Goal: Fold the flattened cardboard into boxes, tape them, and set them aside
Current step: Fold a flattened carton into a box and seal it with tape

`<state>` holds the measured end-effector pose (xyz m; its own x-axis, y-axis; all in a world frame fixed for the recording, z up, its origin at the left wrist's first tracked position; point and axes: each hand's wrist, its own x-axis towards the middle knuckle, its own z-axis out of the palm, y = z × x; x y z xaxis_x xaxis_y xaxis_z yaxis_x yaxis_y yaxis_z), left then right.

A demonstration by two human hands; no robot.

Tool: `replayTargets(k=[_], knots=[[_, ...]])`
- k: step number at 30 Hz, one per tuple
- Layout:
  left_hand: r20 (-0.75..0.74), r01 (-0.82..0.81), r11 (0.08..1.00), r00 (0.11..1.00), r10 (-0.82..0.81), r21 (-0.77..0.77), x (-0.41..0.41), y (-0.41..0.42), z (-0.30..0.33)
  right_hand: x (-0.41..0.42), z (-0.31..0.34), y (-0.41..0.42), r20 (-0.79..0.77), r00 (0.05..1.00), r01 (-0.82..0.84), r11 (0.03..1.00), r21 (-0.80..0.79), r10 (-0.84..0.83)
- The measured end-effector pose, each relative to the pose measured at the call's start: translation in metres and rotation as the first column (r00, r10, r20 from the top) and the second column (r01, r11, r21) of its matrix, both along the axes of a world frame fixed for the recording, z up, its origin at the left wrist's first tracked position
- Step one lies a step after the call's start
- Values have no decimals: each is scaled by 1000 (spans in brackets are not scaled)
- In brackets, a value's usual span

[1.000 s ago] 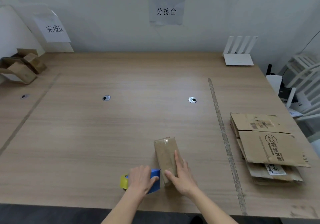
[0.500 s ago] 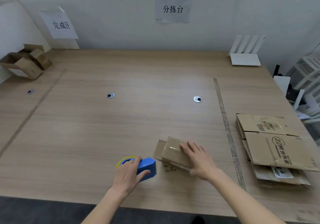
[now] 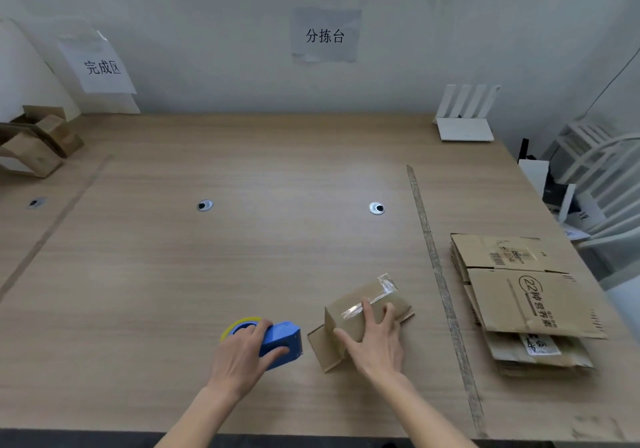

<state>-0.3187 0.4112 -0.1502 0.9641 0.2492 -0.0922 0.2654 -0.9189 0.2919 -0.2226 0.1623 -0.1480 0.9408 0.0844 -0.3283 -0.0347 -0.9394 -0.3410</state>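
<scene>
Left of and behind the small box [image 3: 369,309] the table [image 3: 242,257] lies open — only the tape dispenser [image 3: 277,342] sits just left; flattened cardboard [image 3: 526,302] crowds its right.

Soft, even light, faint shadows, mild glare on the table [image 3: 277,257], wide-angle bending at edges.
</scene>
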Motion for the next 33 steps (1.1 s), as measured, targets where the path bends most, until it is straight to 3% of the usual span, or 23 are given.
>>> replayTargets(k=[3, 7, 11, 13, 14, 16, 17, 19, 24, 33], knots=[[29, 5, 999, 1000, -4, -35, 6, -2, 2, 6, -7, -3, -55, 982, -176, 983, 44, 178], [59, 10, 996, 998, -5, -83, 10, -3, 7, 26, -10, -22, -105, 865, -480, 870, 113, 491], [61, 106, 985, 993, -99, -134, 11, -1, 17, 37, -5, -30, -130, 810, -566, 820, 82, 572], [57, 153, 978, 988, -146, -139, 12, -1, 23, 34, -2, -27, -51, 814, -579, 815, 20, 579], [61, 177, 974, 984, -169, -140, 12, -2, 26, 30, 0, -22, 13, 827, -562, 825, 65, 562], [79, 220, 965, 974, -211, -141, 13, -4, 32, 20, 7, -7, 37, 913, -385, 826, 412, 407], [93, 242, 960, 969, -230, -142, 15, -6, 35, 16, 14, 2, -58, 944, -226, 765, 603, 325], [129, 293, 946, 953, -276, -141, 19, -8, 40, 9, 28, 17, -240, 928, 16, 615, 789, 284], [204, 351, 928, 924, -323, -121, 24, -10, 54, 6, 45, 21, -256, 941, 106, 521, 847, 224], [246, 411, 910, 889, -386, -60, 25, -13, 57, 3, 62, 10, -317, 913, 167, 474, 865, 257]])
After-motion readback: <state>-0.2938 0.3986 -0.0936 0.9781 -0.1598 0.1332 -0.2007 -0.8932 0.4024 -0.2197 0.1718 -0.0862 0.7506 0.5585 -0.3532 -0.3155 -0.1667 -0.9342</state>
